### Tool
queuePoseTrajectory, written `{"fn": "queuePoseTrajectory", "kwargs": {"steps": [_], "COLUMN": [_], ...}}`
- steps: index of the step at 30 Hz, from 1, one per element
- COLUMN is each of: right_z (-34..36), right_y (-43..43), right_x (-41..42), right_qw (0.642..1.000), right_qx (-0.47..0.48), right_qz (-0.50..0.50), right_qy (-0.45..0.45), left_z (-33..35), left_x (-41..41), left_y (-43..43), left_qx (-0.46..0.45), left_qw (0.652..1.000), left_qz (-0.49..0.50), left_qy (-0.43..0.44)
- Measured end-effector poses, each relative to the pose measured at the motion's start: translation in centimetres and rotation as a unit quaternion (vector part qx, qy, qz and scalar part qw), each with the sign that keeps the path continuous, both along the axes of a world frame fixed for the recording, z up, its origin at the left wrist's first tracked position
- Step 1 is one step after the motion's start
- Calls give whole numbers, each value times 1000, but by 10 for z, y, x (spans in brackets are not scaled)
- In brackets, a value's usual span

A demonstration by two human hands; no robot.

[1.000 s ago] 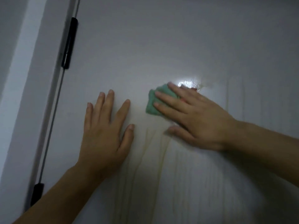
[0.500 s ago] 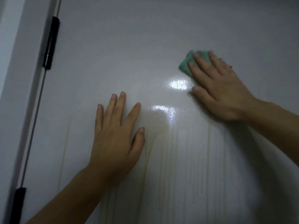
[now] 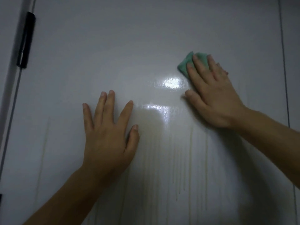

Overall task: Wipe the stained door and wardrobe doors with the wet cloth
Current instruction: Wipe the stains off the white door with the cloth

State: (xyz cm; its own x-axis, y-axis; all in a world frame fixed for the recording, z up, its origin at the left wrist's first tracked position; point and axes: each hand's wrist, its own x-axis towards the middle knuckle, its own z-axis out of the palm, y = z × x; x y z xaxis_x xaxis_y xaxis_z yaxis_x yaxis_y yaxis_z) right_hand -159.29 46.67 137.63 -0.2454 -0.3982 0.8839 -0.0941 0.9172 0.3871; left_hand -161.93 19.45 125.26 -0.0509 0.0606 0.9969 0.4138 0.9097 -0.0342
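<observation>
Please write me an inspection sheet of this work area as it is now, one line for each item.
Surface: pale door, wet sheen near the middle, yellowish drip streaks running down the lower half.
Job's things: green cloth pressed flat on the door, upper right.
Clutter: nothing seen.
Hands: left hand flat on the door, holding nothing; right hand presses the cloth with straight fingers.
Cables: nothing seen.
Surroundings: black hinge and door frame at left; dim light.

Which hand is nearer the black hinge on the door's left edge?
The left hand. It lies flat on the door, below and right of the hinge; the right hand is farther across the panel, pressing the green cloth.
</observation>
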Motion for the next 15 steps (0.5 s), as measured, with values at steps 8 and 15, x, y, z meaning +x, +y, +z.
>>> {"fn": "queuePoseTrajectory", "kwargs": {"steps": [8,15], "right_z": [-55,-32], "right_y": [35,63], "right_x": [-1,2], "right_qw": [980,999], "right_qx": [200,34], "right_qz": [-14,12], "right_qy": [-8,22], "left_z": [-2,-7], "left_x": [2,0], "left_y": [57,76], "left_qx": [-107,-90], "left_qw": [993,996], "left_qz": [-3,24], "left_qy": [38,14]}}
